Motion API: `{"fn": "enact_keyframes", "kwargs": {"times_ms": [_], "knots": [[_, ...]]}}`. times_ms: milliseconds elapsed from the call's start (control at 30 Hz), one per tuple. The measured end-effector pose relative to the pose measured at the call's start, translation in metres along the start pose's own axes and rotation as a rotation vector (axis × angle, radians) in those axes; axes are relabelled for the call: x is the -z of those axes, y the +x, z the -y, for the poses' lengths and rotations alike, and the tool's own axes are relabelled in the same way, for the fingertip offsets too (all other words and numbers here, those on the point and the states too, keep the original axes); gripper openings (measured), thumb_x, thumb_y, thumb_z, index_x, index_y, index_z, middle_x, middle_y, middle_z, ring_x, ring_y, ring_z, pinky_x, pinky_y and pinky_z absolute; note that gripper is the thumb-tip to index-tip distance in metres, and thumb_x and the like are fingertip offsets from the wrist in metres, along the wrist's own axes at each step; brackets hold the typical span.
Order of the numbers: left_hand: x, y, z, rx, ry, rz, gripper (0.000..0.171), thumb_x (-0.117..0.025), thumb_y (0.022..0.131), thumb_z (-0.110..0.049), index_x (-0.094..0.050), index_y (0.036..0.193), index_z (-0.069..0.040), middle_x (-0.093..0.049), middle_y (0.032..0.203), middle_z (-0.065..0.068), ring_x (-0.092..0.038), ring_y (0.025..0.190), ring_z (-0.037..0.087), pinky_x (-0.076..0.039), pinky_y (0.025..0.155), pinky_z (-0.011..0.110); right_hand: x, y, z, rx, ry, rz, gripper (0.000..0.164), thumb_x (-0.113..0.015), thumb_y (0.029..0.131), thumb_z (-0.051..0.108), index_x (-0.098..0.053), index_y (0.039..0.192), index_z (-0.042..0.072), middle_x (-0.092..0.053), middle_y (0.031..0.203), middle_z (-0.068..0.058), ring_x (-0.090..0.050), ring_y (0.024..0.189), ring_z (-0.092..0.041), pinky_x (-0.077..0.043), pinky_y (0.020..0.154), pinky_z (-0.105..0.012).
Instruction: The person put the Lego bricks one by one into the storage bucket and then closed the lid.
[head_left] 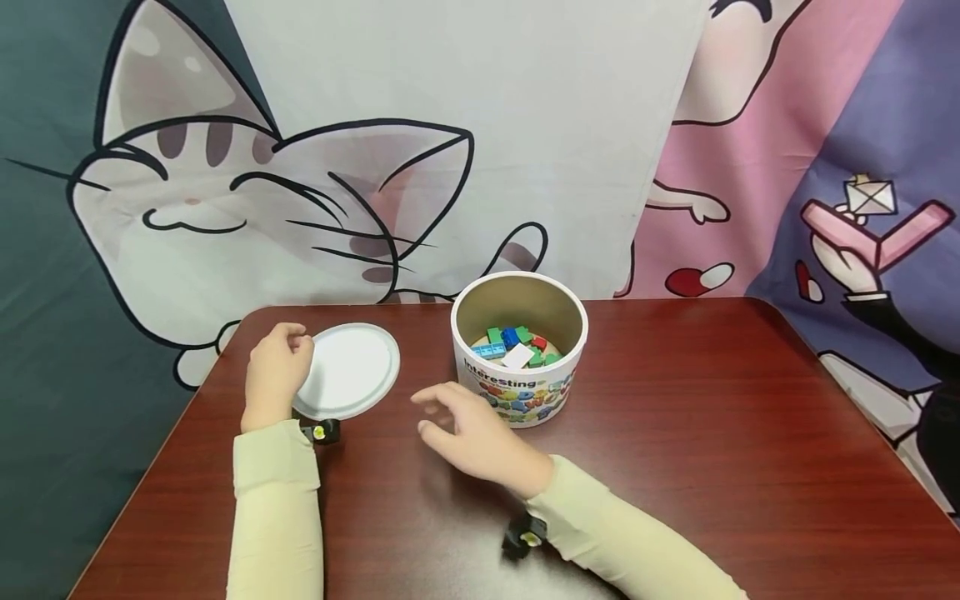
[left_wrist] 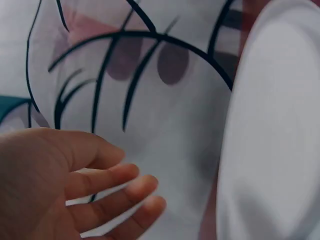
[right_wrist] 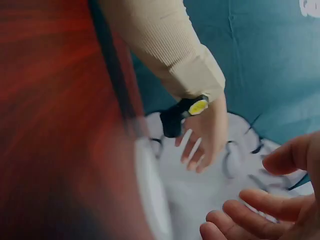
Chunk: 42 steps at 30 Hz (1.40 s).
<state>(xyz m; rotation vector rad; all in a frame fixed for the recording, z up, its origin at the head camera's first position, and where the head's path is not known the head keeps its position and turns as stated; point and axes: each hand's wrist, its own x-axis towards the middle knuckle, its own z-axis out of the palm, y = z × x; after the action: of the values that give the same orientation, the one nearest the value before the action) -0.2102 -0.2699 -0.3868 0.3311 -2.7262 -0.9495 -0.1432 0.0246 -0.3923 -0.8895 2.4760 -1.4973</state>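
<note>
A white round lid [head_left: 356, 371] lies on the table at the left, also seen large in the left wrist view. Above its left edge is my left hand [head_left: 276, 371], fingers loosely bent and holding nothing; the left wrist view shows the hand [left_wrist: 95, 185] apart from the lid [left_wrist: 275, 125]. A white paper tub [head_left: 517, 400] with "Interesting" printed on it stands near the back edge. Inside are several toy building bricks [head_left: 517, 354], green, blue, red and white. In front of the tub hovers my right hand [head_left: 476, 433], fingers spread and relaxed, nothing in them.
The dark red wooden table [head_left: 675, 433] has its back edge against a cloth backdrop [head_left: 570, 125] with cartoon drawings. Small black cameras [head_left: 525, 536] are strapped to both wrists.
</note>
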Motion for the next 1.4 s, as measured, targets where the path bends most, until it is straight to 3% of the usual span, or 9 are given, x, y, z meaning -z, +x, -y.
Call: {"fn": "enact_keyframes", "kwargs": {"times_ms": [233,367,533,633,867,1067,1167,1267,1400], "knots": [[-0.001,0.007,0.02,0.147,0.065,0.162,0.054,-0.037,0.103,-0.02,-0.041,0.146,0.013,-0.038,0.143,0.041,-0.034,0.132,0.06,-0.033,0.111,0.067,-0.032,0.042,-0.017,-0.256,0.196,0.001,0.047,-0.061,0.096,0.016,-0.055,0.141,0.001,-0.06,0.139,-0.013,-0.063,0.122,-0.024,-0.051,0.102,-0.037],[0.002,0.008,0.026,0.195,0.065,0.265,0.059,-0.034,0.103,-0.019,-0.029,0.149,0.017,-0.03,0.148,0.044,-0.031,0.135,0.06,-0.032,0.112,0.066,-0.046,0.064,-0.027,-0.354,0.265,-0.073,0.056,-0.061,0.094,0.016,-0.049,0.147,0.0,-0.054,0.146,-0.016,-0.058,0.128,-0.026,-0.05,0.105,-0.04],[0.003,0.007,0.029,0.23,0.029,0.347,0.062,-0.03,0.102,-0.017,-0.019,0.151,0.019,-0.026,0.15,0.045,-0.032,0.139,0.056,-0.034,0.113,0.063,-0.059,0.085,-0.034,-0.404,0.326,-0.16,0.061,-0.058,0.095,0.017,-0.043,0.151,-0.002,-0.047,0.152,-0.019,-0.05,0.137,-0.03,-0.045,0.111,-0.04],[0.001,0.008,0.029,0.225,0.041,0.357,0.061,-0.03,0.102,-0.016,-0.02,0.151,0.019,-0.028,0.15,0.044,-0.034,0.138,0.056,-0.036,0.112,0.063,-0.063,0.093,-0.038,-0.422,0.37,-0.188,0.061,-0.056,0.096,0.016,-0.042,0.151,-0.003,-0.047,0.152,-0.019,-0.049,0.138,-0.028,-0.044,0.111,-0.039],[0.0,0.008,0.029,0.228,0.04,0.354,0.06,-0.031,0.101,-0.016,-0.022,0.152,0.016,-0.031,0.149,0.043,-0.038,0.135,0.055,-0.038,0.11,0.063,-0.064,0.101,-0.047,-0.405,0.582,-0.181,0.055,-0.054,0.096,0.009,-0.043,0.148,-0.008,-0.05,0.149,-0.022,-0.059,0.124,-0.025,-0.052,0.102,-0.037],[0.002,0.008,0.028,0.211,0.033,0.343,0.059,-0.03,0.102,-0.017,-0.024,0.151,0.016,-0.032,0.149,0.043,-0.038,0.135,0.055,-0.038,0.11,0.063,-0.063,0.098,-0.045,-0.436,0.643,-0.196,0.058,-0.056,0.093,0.006,-0.043,0.148,-0.006,-0.049,0.148,-0.022,-0.061,0.123,-0.024,-0.055,0.098,-0.035],[0.005,0.008,0.028,0.188,0.011,0.304,0.058,-0.031,0.103,-0.018,-0.027,0.151,0.015,-0.037,0.146,0.042,-0.04,0.134,0.054,-0.039,0.109,0.063,-0.062,0.094,-0.043,-0.427,0.621,-0.222,0.058,-0.057,0.091,0.003,-0.047,0.147,-0.003,-0.048,0.149,-0.02,-0.063,0.116,-0.025,-0.056,0.096,-0.035],[0.011,0.007,0.03,0.156,-0.027,0.263,0.055,-0.032,0.104,-0.019,-0.035,0.148,0.013,-0.042,0.143,0.04,-0.043,0.132,0.052,-0.039,0.107,0.063,-0.06,0.091,-0.041,-0.393,0.531,-0.261,0.053,-0.06,0.09,0.001,-0.054,0.143,0.001,-0.052,0.146,-0.015,-0.061,0.115,-0.02,-0.053,0.095,-0.031],[0.022,0.005,0.035,0.109,-0.074,0.191,0.05,-0.034,0.106,-0.022,-0.05,0.141,0.009,-0.047,0.142,0.036,-0.045,0.13,0.051,-0.041,0.103,0.064,-0.058,0.087,-0.038,-0.356,0.428,-0.287,0.047,-0.062,0.089,0.0,-0.061,0.136,0.002,-0.07,0.121,-0.013,-0.065,0.103,-0.013,-0.05,0.084,-0.022]]}}
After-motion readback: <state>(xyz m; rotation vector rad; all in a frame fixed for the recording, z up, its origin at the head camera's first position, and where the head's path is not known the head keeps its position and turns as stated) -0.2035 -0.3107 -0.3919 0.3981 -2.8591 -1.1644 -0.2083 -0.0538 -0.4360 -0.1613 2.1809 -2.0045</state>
